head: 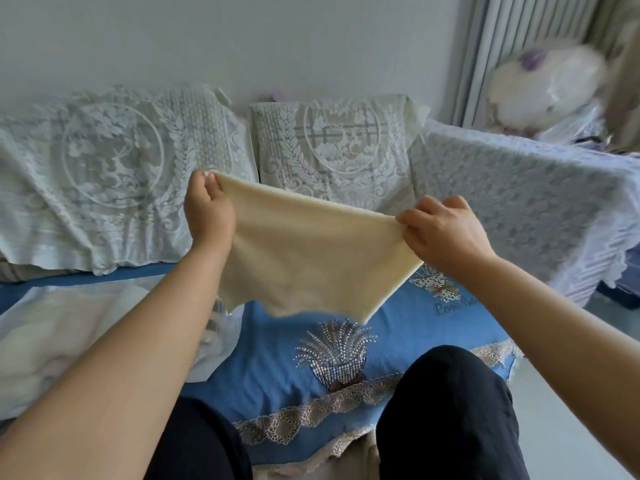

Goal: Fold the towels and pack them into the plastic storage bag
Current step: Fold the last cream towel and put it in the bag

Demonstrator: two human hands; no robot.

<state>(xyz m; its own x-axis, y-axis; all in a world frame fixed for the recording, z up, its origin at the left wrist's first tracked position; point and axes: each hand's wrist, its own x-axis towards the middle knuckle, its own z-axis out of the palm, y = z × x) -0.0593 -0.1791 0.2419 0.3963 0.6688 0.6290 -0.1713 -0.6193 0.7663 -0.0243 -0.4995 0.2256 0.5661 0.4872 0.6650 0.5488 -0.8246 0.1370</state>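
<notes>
Cream towel (304, 251) held stretched in the air above a blue sofa cover (277, 358), both hands pinching its top edge.

Nearest, two knees in dark trousers (446, 417) hide the cover's front lace trim in part. Left of the cover's beaded fan motif (332, 348) lies a translucent plastic storage bag (45, 341) with pale folded cloth inside, its near end cut off by the left forearm and the frame edge. Above the motif hangs the towel: plain, soft, its lower edge loose and wavy. Left hand (207, 209), fingers curled and pressed on the upper left corner; right hand (443, 230), fingertips pinching the upper right corner. Beyond the towel, two lace-covered cushions (332, 147); right of them a lace-draped armrest (519, 202); farthest, a blurred white bundle (543, 84), identity unclear.
</notes>
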